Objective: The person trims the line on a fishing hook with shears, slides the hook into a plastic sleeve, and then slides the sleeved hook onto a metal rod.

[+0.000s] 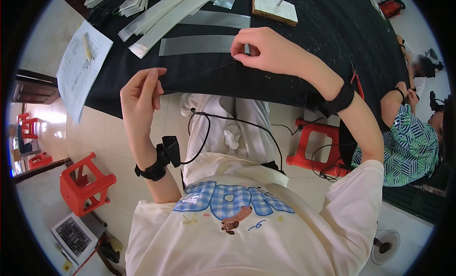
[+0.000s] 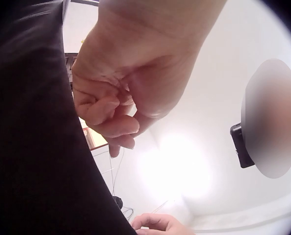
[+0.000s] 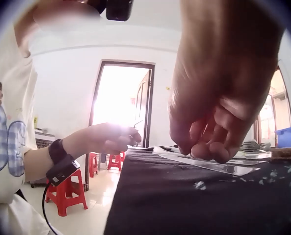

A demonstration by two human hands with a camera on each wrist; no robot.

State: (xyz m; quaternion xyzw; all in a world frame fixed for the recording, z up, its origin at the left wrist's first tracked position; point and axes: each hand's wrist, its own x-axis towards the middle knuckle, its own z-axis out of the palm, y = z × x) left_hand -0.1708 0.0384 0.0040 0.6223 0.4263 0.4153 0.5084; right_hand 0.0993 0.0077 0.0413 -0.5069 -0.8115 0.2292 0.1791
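A very fine pale thread [image 1: 209, 67] shows faintly over the black cloth between the two hands. My left hand [image 1: 142, 90] is raised just off the cloth's near edge, thumb against the curled index finger at the thread's left side. In the left wrist view the left hand [image 2: 130, 83] has its fingers bent, with thin lines below the fingertips. My right hand [image 1: 266, 50] pinches thumb to index finger at the thread's other side, over the right end of a clear strip [image 1: 199, 45]. The right wrist view has the right hand [image 3: 219, 117] low over the strips, fingertips together.
More clear strips [image 1: 166, 19] lie at the back, beside a block [image 1: 274, 9] with a thin rod upright in it. A written sheet [image 1: 85, 62] with a pen hangs over the left edge. Red-handled pliers [image 1: 357, 83] and scattered clippings lie right. Another person [image 1: 413, 128] sits far right.
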